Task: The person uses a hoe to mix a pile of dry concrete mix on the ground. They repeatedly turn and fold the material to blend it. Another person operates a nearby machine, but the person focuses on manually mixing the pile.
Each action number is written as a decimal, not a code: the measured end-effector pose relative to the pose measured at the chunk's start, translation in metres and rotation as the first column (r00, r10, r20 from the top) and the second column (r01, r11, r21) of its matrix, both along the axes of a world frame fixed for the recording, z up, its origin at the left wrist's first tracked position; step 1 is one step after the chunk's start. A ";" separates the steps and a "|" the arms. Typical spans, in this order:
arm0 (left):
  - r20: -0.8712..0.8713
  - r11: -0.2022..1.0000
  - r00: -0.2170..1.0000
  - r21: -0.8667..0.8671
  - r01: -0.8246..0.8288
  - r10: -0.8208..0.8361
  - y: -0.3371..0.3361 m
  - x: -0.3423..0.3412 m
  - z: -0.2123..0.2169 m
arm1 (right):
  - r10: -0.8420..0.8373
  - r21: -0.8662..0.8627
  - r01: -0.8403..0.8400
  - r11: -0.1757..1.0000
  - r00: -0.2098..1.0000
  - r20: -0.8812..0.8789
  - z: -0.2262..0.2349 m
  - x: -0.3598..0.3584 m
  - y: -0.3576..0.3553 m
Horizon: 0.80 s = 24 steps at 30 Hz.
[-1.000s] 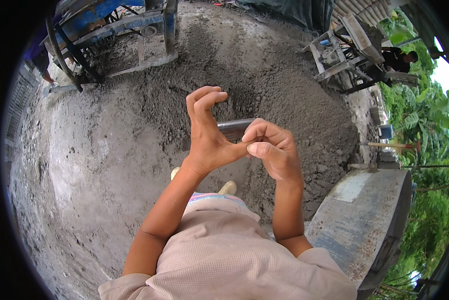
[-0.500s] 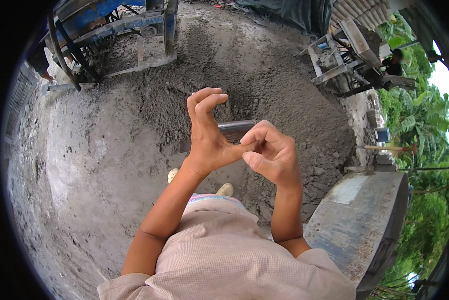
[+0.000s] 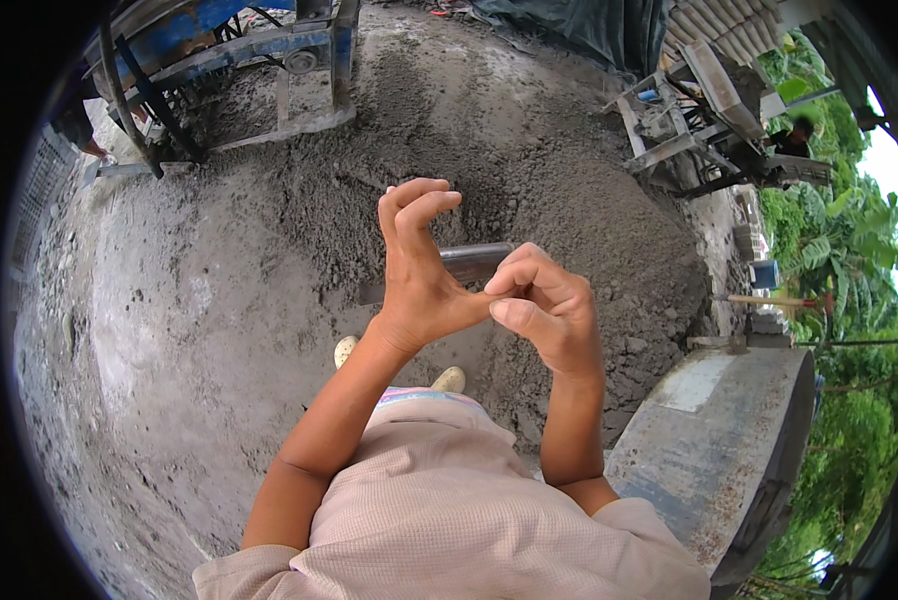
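My left hand (image 3: pixel 421 270) is raised in front of my body, its fingers curved and apart, the thumb stretched out to the right. Nothing is in its palm. With fingertips and thumb pinched together, my right hand (image 3: pixel 549 305) grips the tip of my left thumb. Whether something small is between them I cannot make out. Beyond both hands, a long shiny dark metal piece (image 3: pixel 472 262) lies on the ground, partly covered by them; its kind does not show.
Loose grey sand or mortar mix (image 3: pixel 609 225) is heaped ahead and to the right. A blue metal machine frame (image 3: pixel 304 60) stands far left, a second frame (image 3: pixel 669 130) far right, with a person (image 3: pixel 794 138) near it. A large grey metal panel (image 3: pixel 714 430) is at my right.
My right thumb has closed in a little toward the other fingertips around my left thumb. Both hands otherwise stay nearly in place, and the whole view shifts only slightly.
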<state>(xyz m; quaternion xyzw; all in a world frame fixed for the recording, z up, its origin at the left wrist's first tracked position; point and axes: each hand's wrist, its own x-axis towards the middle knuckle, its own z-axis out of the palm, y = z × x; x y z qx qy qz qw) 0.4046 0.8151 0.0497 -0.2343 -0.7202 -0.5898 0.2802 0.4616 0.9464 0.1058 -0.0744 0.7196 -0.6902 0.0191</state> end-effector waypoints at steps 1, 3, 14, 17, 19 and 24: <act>-0.001 1.000 1.000 0.000 0.004 -0.004 0.000 0.000 0.000 | 0.001 -0.006 -0.001 1.000 1.000 0.003 -0.001 0.000 0.000; -0.005 1.000 1.000 -0.001 0.009 -0.009 0.000 0.000 0.000 | 0.002 -0.012 -0.002 1.000 1.000 0.008 -0.001 0.001 0.001; -0.027 1.000 0.999 -0.010 -0.019 0.019 0.001 0.001 0.000 | -0.006 -0.009 0.006 1.000 1.000 -0.017 -0.006 0.002 0.002; -0.031 0.998 0.998 -0.045 -0.051 0.050 0.002 0.001 -0.003 | -0.033 0.022 0.033 0.999 0.999 -0.031 -0.009 0.004 0.000; -0.029 0.998 0.998 -0.040 -0.049 0.048 0.002 0.001 -0.003 | -0.023 0.053 0.025 0.998 0.999 -0.046 -0.011 0.004 0.003; -0.028 0.997 0.998 -0.059 -0.053 0.052 0.003 0.003 -0.002 | -0.034 0.009 0.034 0.999 0.999 -0.039 -0.009 0.005 0.001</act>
